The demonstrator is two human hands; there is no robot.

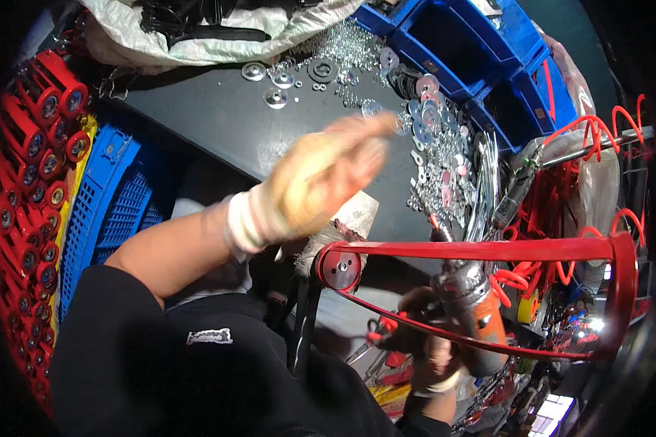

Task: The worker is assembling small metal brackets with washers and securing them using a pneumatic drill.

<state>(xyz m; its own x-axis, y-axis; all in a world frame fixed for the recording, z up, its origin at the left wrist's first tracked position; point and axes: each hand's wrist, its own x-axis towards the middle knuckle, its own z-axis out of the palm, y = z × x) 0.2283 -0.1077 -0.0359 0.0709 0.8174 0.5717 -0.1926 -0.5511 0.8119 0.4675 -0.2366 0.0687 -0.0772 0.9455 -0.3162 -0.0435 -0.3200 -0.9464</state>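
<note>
My left hand [321,178], in a pale work glove with bare fingertips, reaches over the dark table, smeared by motion. Its fingers are stretched out toward the loose washers [430,113], and nothing shows in it. Low on the right, my right hand [437,357] is wrapped round an orange and metal power driver [481,313], whose tip points up and away. A long red metal frame [488,251] crosses in front of the driver. At its left end is a round red-rimmed wheel [341,269] with a bolt head in the centre, beside a cloth-wrapped support [321,244].
Loose nuts, bolts and washers [444,167] are heaped on the table [226,109]. Blue bins [452,44] stand at the far right, a white sack [116,33] at the far left. Red wheeled parts [29,182] and a blue crate [98,211] are left. A red coiled hose [598,138] hangs right.
</note>
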